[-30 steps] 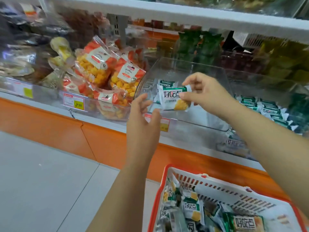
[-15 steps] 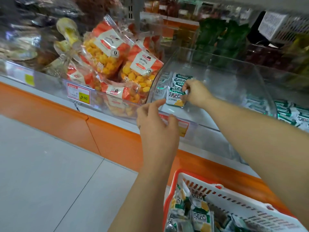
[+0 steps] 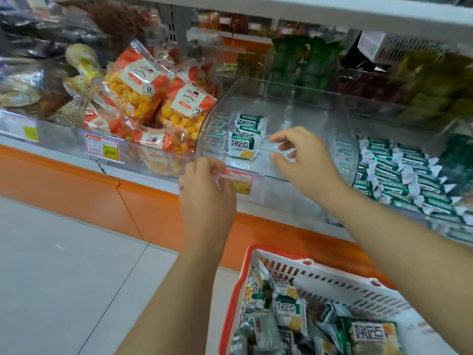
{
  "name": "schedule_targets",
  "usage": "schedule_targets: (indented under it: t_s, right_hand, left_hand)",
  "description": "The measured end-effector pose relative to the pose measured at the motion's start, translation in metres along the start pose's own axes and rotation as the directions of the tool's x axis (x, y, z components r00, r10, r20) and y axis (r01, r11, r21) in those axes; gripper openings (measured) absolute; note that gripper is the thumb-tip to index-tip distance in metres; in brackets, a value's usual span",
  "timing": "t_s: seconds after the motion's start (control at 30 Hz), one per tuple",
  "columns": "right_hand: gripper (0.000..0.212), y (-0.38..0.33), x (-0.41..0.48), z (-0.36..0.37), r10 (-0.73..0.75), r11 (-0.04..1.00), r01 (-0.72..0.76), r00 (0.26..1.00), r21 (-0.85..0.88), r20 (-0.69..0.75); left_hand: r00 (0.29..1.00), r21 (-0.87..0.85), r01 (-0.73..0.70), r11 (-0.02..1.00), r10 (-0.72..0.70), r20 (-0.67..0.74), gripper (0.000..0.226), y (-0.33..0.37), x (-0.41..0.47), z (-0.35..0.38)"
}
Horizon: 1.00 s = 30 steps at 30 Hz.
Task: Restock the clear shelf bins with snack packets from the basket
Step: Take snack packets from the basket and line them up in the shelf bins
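**Packet Set Down in Clear Bin, Right Hand Drawn Back Empty**

A snack packet (image 3: 243, 147), pinched in the right hand (image 3: 304, 160) half a second earlier, was left standing at the front of a short row of like packets. The row was set against the left side of the clear bin (image 3: 208, 129).

The right hand had been drawn back from the packet. It was held just beside the row, at the bin's front wall, with the fingers spread and relaxed and nothing between them.

The left hand (image 3: 207, 193) was kept low at the bin's front lip, where a price label (image 3: 243, 184) was partly hidden behind it. Its fingers were loosely curled and nothing was seen in them. Whether the lip itself was touched could not be told through the glare.

One more packet was thus judged to have been stocked, though much of the bin's floor to the right of the row was left bare. The basket (image 3: 332, 280), held below and to the right, was seen well filled with packets of the same kind (image 3: 289, 308), so the restocking was judged far from finished. With both hands freed, a reach down into the basket was thought the likely next step.

The neighbouring bin on the right was seen heaped with green-and-white sweets (image 3: 399, 170). Bags of orange crisps (image 3: 184, 111) were stacked in the bin on the left.
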State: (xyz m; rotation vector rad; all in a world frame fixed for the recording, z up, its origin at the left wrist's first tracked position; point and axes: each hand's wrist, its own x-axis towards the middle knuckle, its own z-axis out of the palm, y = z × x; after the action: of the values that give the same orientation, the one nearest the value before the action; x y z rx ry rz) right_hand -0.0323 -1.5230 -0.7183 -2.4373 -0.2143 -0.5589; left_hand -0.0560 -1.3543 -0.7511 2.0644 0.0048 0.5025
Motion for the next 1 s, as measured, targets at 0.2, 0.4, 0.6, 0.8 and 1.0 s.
schedule_targets:
  t_s: [0.2,0.4,0.6,0.8,1.0]
  right_hand:
    - [0.011,-0.001,-0.118,-0.02,-0.074,0.997,0.074,0.996,-0.006,-0.044]
    - [0.013,0.054,-0.199,0.028,0.347,0.936,-0.343,0.872,-0.075,0.345]
    - [0.034,0.076,-0.225,0.072,0.467,0.874,-0.454,0.681,-0.174,0.564]
    - [0.048,0.076,-0.205,0.107,0.32,0.945,-0.284,0.691,-0.164,0.648]
    - [0.038,0.077,-0.198,0.106,0.396,0.901,-0.422,0.714,-0.096,0.578]
  left_hand:
    - [0.974,0.168,-0.048,0.985,0.009,0.228,0.02,-0.004,-0.021,-0.004]
    - [0.652,0.271,-0.199,0.942,-0.079,0.754,0.03,-0.021,-0.056,0.01]
    - [0.293,0.507,-0.329,0.797,-0.425,0.857,0.047,-0.051,-0.063,0.004]
    - [0.332,0.445,-0.282,0.85,-0.348,0.877,0.047,-0.038,-0.052,0.009]
    - [0.366,0.417,-0.244,0.876,-0.315,0.876,0.047,-0.034,-0.047,0.008]
